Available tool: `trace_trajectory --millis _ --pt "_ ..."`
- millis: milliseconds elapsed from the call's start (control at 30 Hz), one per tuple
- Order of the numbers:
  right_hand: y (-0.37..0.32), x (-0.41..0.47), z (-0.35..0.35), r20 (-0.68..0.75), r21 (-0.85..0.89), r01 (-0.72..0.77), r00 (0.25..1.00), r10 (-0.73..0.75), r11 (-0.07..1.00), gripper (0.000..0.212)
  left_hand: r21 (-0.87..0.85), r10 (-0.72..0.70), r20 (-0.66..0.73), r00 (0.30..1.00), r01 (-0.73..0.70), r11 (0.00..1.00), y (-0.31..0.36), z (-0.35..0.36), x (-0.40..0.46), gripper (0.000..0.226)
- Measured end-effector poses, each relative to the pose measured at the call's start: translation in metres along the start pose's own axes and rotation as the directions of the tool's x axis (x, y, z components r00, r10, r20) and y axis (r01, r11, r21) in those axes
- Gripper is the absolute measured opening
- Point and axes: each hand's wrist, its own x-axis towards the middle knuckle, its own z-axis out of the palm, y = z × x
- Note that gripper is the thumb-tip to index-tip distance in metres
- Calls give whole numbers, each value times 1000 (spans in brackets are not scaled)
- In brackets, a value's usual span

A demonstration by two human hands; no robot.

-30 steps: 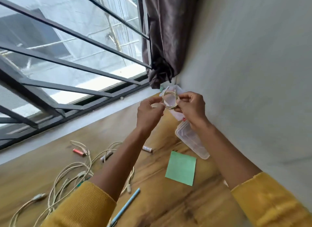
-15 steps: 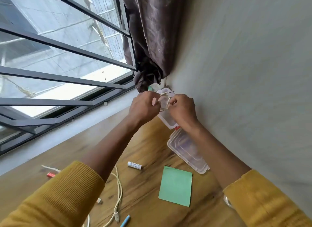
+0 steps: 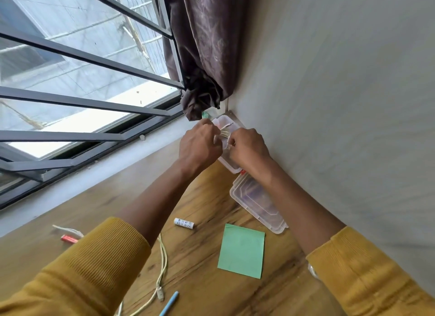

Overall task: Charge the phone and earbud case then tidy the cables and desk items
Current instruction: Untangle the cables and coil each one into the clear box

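Judged from how things lie, the tidying is only partly done. Toward the left edge of the wooden desk [image 3: 200,264], below the window sill, a small red cylinder that looks like a battery [image 3: 68,238] lies loose with a short piece of pale cord [image 3: 68,230] just beside it, and nearer the middle a long cream charging cable [image 3: 162,264] trails uncoiled toward the near edge, its plug end lying close to a light-blue pen [image 3: 169,304] that is cut off by the bottom of the view. A white cylindrical battery [image 3: 184,223] and a green square sticky note [image 3: 241,250] also lie out on the wood, well apart from the storage boxes. In the far right corner of the desk, against the wall, the left hand [image 3: 199,146] and the right hand [image 3: 249,148] are both curled closed on a small coiled bundle of cream cable [image 3: 225,135], pinching it between them right over an open clear plastic box [image 3: 229,166]; I judge this coil is about to be stowed there. Just nearer along the right edge sits a clear plastic lidded container [image 3: 257,204]. No phone or earbud case shows anywhere, so whether charging is done cannot be told. The coil is mostly hidden by fingers, a small green item [image 3: 205,114] under the brown curtain [image 3: 207,45] is too small to name, and a pale object at the right sleeve is mostly covered.
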Motion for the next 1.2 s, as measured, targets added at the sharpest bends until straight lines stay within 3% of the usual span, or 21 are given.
trace_trajectory --millis 133,233,433,533,633,967,1200 --pt "4 -10 -10 -178 -21 15 984 -19 1000 16 -87 -73 -160 984 60 994 -6 -5 0 27" --pt "11 -20 -15 -318 -32 7 948 -17 999 22 -111 -155 -173 973 137 984 -13 -1 1 31" --pt "24 -31 -13 -212 -128 -129 972 100 983 24 -222 -289 -115 951 259 940 -15 9 0 28" --pt "27 -35 -13 -198 -119 -228 959 202 966 16 -298 -344 -102 933 301 906 -12 8 -1 26" --pt "29 -38 -12 -193 -71 -249 953 232 966 23 -353 -376 -91 922 323 878 -10 5 -2 32" --pt "-4 -63 -26 -295 128 -88 948 122 988 29 -528 -490 -181 853 336 780 -22 -31 -64 24" --pt "-61 -111 -11 -342 216 91 940 -12 972 28 -644 -656 -215 723 399 652 -51 -64 -169 24"
